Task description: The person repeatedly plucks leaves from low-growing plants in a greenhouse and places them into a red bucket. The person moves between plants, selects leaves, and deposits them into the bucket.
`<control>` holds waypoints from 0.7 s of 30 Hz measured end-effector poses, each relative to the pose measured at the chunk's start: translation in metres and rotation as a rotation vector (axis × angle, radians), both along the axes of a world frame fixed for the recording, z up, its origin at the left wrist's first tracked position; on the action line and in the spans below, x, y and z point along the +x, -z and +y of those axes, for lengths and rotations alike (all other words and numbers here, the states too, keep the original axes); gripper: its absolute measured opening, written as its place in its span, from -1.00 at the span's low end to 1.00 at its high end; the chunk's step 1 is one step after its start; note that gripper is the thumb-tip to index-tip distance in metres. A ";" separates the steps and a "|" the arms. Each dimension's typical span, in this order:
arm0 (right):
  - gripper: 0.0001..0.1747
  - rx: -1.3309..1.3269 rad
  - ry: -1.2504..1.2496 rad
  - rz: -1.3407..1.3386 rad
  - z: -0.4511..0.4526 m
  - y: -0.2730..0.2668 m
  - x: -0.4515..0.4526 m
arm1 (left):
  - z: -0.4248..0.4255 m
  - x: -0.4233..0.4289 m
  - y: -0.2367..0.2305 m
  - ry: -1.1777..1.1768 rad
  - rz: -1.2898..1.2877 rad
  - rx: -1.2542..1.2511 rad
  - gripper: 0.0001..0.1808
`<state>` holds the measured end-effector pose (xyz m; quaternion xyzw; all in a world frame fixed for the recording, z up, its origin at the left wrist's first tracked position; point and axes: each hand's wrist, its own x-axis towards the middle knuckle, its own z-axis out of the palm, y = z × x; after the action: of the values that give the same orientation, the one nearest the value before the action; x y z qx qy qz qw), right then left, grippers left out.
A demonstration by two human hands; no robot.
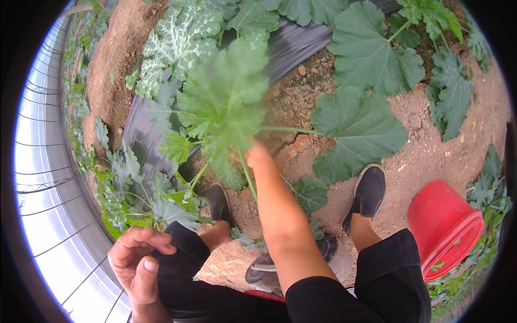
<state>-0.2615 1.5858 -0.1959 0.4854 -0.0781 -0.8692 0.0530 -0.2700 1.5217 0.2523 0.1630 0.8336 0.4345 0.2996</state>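
My right hand (255, 154) reaches down among the stalks of a squash plant, with its fingers mostly hidden behind a blurred green leaf (230, 93). A pale green leaf stalk (247, 173) passes right beside the fingers. Whether they grip anything is hidden. My left hand (136, 260) is raised above my left knee, fingers curled and the thumb apart from them, holding nothing. To the right of the right hand, a broad squash leaf (359, 131) spreads over the soil on a long stalk.
Black plastic mulch film (299, 42) covers part of the bed. A red plastic bucket (438, 220) lies tilted at the right, a leaf scrap (437, 265) inside its rim. My dark shoes (369, 189) stand on brown soil. Ribbed translucent sheeting (44, 161) runs along the left.
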 end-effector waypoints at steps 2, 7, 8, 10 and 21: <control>-0.61 0.019 -0.102 -0.044 0.002 0.005 -0.001 | 0.001 0.001 0.001 -0.013 -0.001 -0.010 -0.42; -0.66 0.013 -0.151 -0.139 0.004 0.009 -0.007 | 0.000 0.002 0.000 0.011 -0.023 -0.011 -0.41; -0.68 0.016 -0.164 -0.156 0.005 0.009 -0.009 | 0.000 0.002 0.000 0.012 -0.027 -0.013 -0.41; -0.69 0.048 -0.159 -0.127 0.005 0.007 -0.010 | -0.001 0.001 0.000 0.012 -0.027 -0.012 -0.41; -0.66 0.230 -0.167 -0.191 0.013 -0.030 0.000 | 0.000 0.004 0.000 -0.003 -0.027 0.005 -0.41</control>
<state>-0.2618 1.5987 -0.1655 0.5733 0.0579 -0.8150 0.0614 -0.2661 1.5219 0.2519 0.1568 0.8286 0.4391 0.3099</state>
